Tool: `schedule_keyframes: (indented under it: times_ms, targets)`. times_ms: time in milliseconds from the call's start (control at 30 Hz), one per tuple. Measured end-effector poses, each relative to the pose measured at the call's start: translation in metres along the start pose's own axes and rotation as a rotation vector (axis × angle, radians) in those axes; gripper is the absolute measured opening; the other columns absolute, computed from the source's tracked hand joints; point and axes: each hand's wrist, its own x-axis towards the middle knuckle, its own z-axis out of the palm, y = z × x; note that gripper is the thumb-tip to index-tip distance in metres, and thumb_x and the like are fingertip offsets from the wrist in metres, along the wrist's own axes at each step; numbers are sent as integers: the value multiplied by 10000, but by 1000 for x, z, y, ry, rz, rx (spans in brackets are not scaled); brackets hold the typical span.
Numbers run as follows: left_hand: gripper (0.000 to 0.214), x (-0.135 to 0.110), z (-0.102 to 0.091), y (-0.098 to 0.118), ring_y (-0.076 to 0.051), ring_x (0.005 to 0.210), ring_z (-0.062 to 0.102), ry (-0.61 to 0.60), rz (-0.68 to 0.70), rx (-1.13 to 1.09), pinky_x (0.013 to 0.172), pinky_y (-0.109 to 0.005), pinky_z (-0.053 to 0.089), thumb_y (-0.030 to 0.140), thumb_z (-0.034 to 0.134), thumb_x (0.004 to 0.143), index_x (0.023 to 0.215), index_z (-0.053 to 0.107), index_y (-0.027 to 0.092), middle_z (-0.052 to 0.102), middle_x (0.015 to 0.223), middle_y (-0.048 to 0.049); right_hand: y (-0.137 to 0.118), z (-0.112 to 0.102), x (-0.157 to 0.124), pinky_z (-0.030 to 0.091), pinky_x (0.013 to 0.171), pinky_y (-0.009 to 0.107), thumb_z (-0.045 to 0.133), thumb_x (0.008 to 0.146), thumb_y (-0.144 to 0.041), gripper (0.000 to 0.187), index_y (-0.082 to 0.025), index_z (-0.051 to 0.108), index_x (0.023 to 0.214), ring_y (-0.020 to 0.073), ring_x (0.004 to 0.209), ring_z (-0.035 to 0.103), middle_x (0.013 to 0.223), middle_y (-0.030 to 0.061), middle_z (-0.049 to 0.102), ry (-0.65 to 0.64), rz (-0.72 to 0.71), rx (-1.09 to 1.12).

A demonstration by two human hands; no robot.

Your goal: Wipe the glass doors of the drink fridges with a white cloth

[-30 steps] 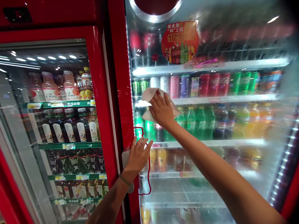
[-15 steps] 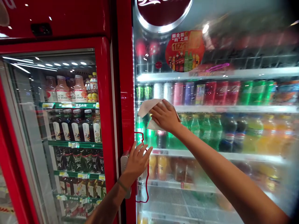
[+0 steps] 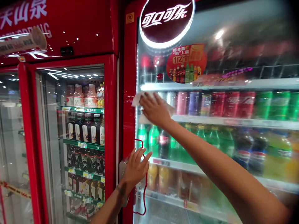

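Note:
My right hand [image 3: 157, 109] holds a white cloth [image 3: 137, 99] flat against the fogged glass door [image 3: 224, 40] of a red drinks fridge, near the door's left edge. The cloth sticks out past the fingertips and below the palm. Lower down, my left hand [image 3: 135, 166] rests with fingers spread at the edge of the same door, holding nothing. Partly hidden behind that hand and wrist is the grey door handle [image 3: 121, 169]. Cans [image 3: 218, 104] and green bottles [image 3: 154, 137] stand on the shelves behind the glass.
A round lit sign [image 3: 167, 23] hangs at the top of the door, above a red promotional sticker [image 3: 187, 63]. On the left stands another red fridge [image 3: 111, 124] with dark bottles [image 3: 86, 127] inside. A red outline decal [image 3: 145, 193] runs below my left hand.
My right hand and the cloth have moved left and slightly up across the glass. My left hand stays at the door edge. The view has tilted up and turned a little left.

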Motion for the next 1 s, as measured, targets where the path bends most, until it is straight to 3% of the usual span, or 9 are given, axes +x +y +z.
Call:
schedule_keyframes:
  times_ms: [100, 267, 333, 433, 533, 600, 733, 900, 1000]
  targets:
    - [467, 0, 1, -1, -217, 1320, 578, 18, 8, -6, 1244, -450, 373, 305, 654, 929, 1393, 603, 308, 653, 1342, -50, -10, 7, 5, 251, 1303, 518, 441, 1032, -292, 397, -292, 578, 1405, 232, 1413, 500, 1437, 10, 635, -123, -247, 41]
    - [456, -1, 0, -2, -233, 1337, 561, 8, 36, -2, 1229, -475, 393, 287, 652, 934, 1389, 610, 286, 637, 1352, -63, -10, 7, 8, 243, 1277, 592, 431, 1033, -258, 458, -182, 498, 1479, 300, 1462, 430, 1532, 120, 541, 23, 7, 28]
    - [458, -1, -2, -2, -239, 1341, 558, -6, 43, 4, 1218, -483, 408, 282, 654, 933, 1389, 608, 286, 632, 1355, -67, -10, 7, 3, 267, 1270, 583, 456, 1020, -250, 472, -196, 483, 1488, 299, 1456, 437, 1526, 99, 551, 17, -81, 38]
    - [446, 0, -4, -3, -243, 1331, 561, -10, 50, 2, 1207, -491, 420, 274, 653, 934, 1378, 611, 281, 630, 1345, -74, -3, 2, -12, 310, 1263, 523, 483, 1006, -252, 372, -263, 603, 1358, 264, 1345, 549, 1387, 23, 664, -65, -237, 47]
    - [435, 4, -4, 1, -245, 1298, 571, 15, 25, -6, 1193, -489, 429, 253, 652, 934, 1367, 612, 267, 632, 1310, -83, 11, -10, -30, 283, 1261, 559, 445, 1020, -243, 386, -244, 596, 1375, 283, 1384, 515, 1433, 59, 631, -3, -55, 0]
    - [433, 8, -3, 8, -254, 1269, 575, 24, -21, 12, 1176, -499, 438, 249, 652, 933, 1363, 612, 261, 628, 1289, -89, 21, -20, -43, 279, 1251, 582, 433, 1026, -251, 439, -210, 531, 1452, 299, 1427, 466, 1496, 88, 578, 15, -50, -25]
    - [426, 21, -1, 30, -290, 1256, 561, 30, -130, 69, 1150, -545, 439, 262, 646, 936, 1360, 609, 241, 601, 1298, -116, 38, -36, -61, 290, 1263, 515, 487, 1001, -287, 410, -271, 588, 1398, 263, 1359, 528, 1397, 27, 658, -125, -295, 0]
    - [464, 36, -1, 61, -316, 1318, 515, -25, -166, 60, 1140, -558, 445, 278, 635, 944, 1401, 573, 228, 567, 1353, -133, 63, -53, -72, 247, 1253, 599, 430, 1013, -249, 440, -205, 549, 1435, 311, 1439, 453, 1491, 108, 585, 48, 21, -1]
    - [494, 45, 1, 79, -318, 1344, 490, -59, -168, 46, 1147, -567, 443, 294, 634, 946, 1430, 547, 245, 546, 1379, -129, 70, -59, -85, 299, 1239, 556, 482, 998, -271, 423, -231, 551, 1414, 285, 1393, 495, 1429, 57, 633, 3, -185, 25]
